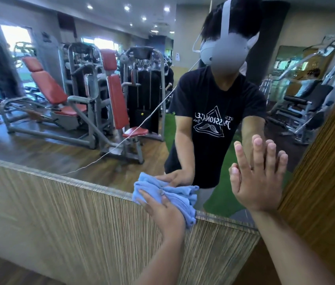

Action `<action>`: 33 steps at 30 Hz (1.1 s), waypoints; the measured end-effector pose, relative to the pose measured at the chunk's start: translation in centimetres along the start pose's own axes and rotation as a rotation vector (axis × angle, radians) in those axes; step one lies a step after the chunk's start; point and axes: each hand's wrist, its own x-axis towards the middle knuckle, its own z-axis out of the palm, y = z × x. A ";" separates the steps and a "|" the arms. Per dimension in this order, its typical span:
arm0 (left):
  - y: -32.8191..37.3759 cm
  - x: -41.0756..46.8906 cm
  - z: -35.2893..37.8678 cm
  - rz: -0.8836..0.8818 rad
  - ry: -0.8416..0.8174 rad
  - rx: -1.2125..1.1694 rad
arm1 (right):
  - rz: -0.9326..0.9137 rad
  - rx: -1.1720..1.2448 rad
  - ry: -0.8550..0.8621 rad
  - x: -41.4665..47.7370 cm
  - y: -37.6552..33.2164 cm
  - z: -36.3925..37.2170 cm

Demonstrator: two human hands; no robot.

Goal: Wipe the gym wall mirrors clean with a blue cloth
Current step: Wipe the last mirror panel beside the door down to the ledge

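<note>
My left hand [163,211] is on the blue cloth [184,203], fingers [145,194] spread and nearly straight across the wad, pressing it to the mirror [80,124]; whether my thumb hooks under it I cannot tell. The cloth sits right at the glass's bottom edge, where it meets the wood panel [69,212], and its bunched length runs from about 10 to 4 o'clock along that edge. My left fingers point toward 11 o'clock. My right hand [259,182] holds nothing: it is flat on the glass, fingers straight and pointing to 12, with the cloth near it at 8 o'clock. Most of the glass lies from 9 round to 12 o'clock of the cloth, so I judge the next stroke belongs to the left hand.
</note>
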 end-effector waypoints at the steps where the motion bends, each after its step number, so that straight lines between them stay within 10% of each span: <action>1: -0.1 0.4 -0.2 -0.007 -0.007 -0.001 | -0.001 0.001 -0.006 0.0 0.0 -0.1; 19: 3.6 2.7 -2.1 0.067 0.096 0.048 | 0.029 0.033 -0.114 0.2 -0.1 -0.9; 33: 17.5 -0.5 7.8 1.300 -0.110 0.284 | 0.123 0.040 -0.213 1.0 5.8 -5.6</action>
